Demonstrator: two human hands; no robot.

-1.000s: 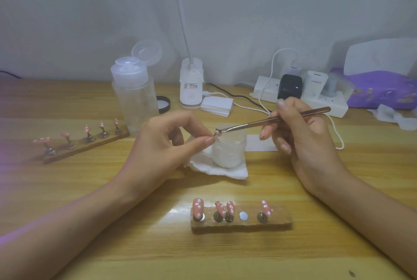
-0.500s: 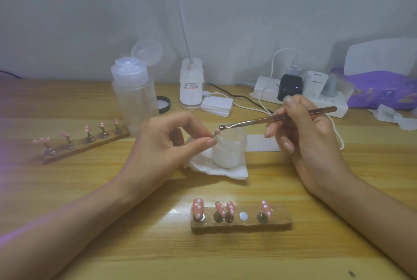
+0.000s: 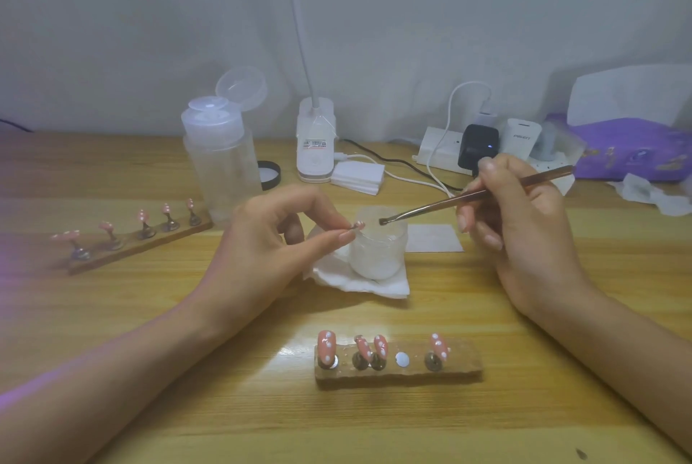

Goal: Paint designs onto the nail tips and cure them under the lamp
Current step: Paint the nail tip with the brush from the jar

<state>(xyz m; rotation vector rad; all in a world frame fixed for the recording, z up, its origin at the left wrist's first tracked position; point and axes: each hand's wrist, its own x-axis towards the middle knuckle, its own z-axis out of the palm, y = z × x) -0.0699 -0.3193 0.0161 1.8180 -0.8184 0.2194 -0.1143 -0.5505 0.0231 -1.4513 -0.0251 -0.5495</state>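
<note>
Four dotted pink tips (image 3: 326, 345) stand on the near holder (image 3: 464, 366), one seat (image 3: 402, 359) bare. The left hand (image 3: 269, 239) has a fifth tip (image 3: 357, 226) pinched in its grip by the jar (image 3: 378, 257). The right hand (image 3: 524, 224) has its grip closed round the brush (image 3: 468, 199), bristles over the jar. Curing seems yet to come.

Jar (image 3: 378, 250) on tissue (image 3: 359, 285), behind holder (image 3: 398, 370).

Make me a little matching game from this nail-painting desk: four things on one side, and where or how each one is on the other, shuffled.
Things:
1 brush
2 tall clear bottle
3 small jar
4 near wooden strip

States:
A stands on a white pad
B flip lid open
C held by the right hand
D carries four dotted pink nail tips and one bare spot

Pairs: 1-C, 2-B, 3-A, 4-D
</note>
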